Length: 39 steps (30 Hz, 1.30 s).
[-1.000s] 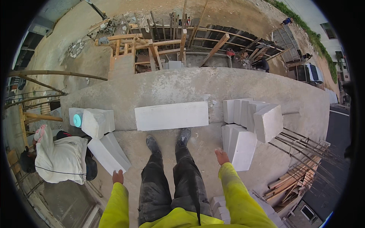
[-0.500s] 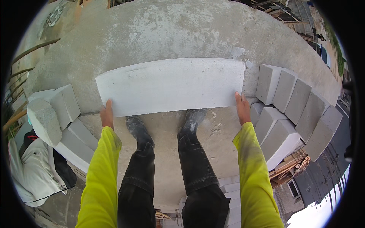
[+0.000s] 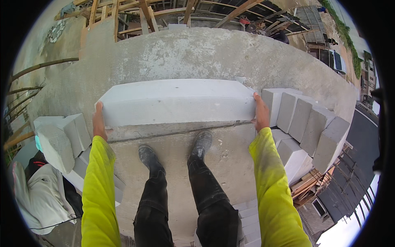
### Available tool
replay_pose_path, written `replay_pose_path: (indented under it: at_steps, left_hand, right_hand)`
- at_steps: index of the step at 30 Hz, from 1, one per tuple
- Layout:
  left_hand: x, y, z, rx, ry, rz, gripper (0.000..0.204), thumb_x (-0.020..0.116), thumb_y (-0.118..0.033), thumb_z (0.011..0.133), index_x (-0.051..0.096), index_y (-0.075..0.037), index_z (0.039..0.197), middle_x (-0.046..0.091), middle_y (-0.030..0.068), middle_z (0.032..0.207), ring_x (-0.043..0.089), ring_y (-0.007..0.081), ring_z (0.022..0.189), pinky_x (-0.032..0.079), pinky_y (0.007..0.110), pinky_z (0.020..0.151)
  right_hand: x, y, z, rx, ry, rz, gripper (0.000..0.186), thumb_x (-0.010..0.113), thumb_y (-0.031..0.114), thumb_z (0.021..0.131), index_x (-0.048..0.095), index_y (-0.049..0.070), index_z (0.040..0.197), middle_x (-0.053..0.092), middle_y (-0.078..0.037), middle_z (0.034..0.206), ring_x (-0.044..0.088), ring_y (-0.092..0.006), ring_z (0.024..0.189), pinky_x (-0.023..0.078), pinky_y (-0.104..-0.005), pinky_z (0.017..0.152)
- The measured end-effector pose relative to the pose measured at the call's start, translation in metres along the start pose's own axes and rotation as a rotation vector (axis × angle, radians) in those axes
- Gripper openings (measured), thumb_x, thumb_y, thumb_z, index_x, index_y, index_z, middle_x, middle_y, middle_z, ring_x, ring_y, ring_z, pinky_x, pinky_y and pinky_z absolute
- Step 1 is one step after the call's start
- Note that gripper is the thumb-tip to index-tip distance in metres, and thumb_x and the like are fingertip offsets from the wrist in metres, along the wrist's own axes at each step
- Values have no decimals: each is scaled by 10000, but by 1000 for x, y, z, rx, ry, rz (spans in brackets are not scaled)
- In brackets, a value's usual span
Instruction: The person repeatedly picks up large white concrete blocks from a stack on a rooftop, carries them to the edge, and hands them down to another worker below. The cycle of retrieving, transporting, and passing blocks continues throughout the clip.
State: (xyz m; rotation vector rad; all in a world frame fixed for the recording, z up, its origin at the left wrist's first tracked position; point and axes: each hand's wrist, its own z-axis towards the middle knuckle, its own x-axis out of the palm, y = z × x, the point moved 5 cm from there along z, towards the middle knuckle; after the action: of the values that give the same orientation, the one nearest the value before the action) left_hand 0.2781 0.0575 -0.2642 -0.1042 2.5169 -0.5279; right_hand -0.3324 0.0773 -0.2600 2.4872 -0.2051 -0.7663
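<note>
A long white lightweight concrete block [image 3: 177,110] spans the space between my two hands, lying crosswise in front of my boots. My left hand [image 3: 99,121] presses against its left end, thumb low and fingers up the end face. At the opposite end, my right hand [image 3: 261,112] grips the same way. The block's top and near side both show. Whether it hangs free or rests on the concrete ledge behind it I cannot tell. Both forearms are in yellow sleeves.
Stacked grey-white blocks stand on the right [image 3: 304,119] and more on the left [image 3: 61,140]. A pale cloth [image 3: 41,193] lies at lower left. My black boots [image 3: 201,144] stand on the concrete floor. Beyond the raised concrete slab [image 3: 177,57] are timber beams [image 3: 148,14].
The block has turned, so its near side now shows below its top. My left hand has moved left and up along its end. The view has tilted toward the far timber.
</note>
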Motion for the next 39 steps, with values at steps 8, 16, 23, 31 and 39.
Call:
replay_pose_path:
  at_steps: [8, 16, 23, 31, 39]
  left_hand:
    - [13, -41, -13, -36, 164, 66, 966, 524, -739, 775, 342, -142, 1512, 319, 146, 1553, 380, 404, 1364, 341, 696, 985]
    - [-5, 20, 6, -140, 122, -116, 905, 515, -722, 795, 341, -185, 1503, 388, 136, 1493, 410, 391, 1331, 310, 650, 1030]
    - [-132, 28, -160, -175, 218, -46, 829, 526, -674, 800, 388, -188, 1458, 408, 129, 1458, 428, 365, 1296, 386, 626, 963]
    - [-232, -72, -436, 90, 724, 113, 786, 531, -662, 831, 434, -169, 1435, 447, 131, 1426, 465, 365, 1266, 445, 578, 951]
    - [-151, -124, -598, 432, 842, 703, 779, 504, -648, 827, 437, -157, 1428, 465, 141, 1407, 474, 368, 1249, 432, 614, 896]
  right_hand:
    - [15, 19, 10, 253, 260, 5, 812, 559, 630, 798, 438, 114, 1414, 474, -195, 1381, 476, -426, 1263, 410, -706, 901]
    - [-7, -20, -28, 166, 158, 161, 726, 594, 531, 806, 576, 20, 1321, 619, -161, 1192, 588, -310, 1045, 453, -445, 880]
    - [-149, -74, -260, 183, 81, 359, 703, 604, 453, 844, 552, -15, 1367, 614, -182, 1254, 566, -273, 1132, 382, -359, 1018]
    - [-319, -102, -680, 314, -233, 669, 717, 582, 415, 861, 477, -2, 1435, 549, -188, 1369, 506, -294, 1252, 342, -380, 1082]
    - [-275, -214, -937, 449, -768, 1163, 599, 547, 351, 888, 547, 22, 1388, 606, -120, 1270, 533, -226, 1149, 355, -351, 1027]
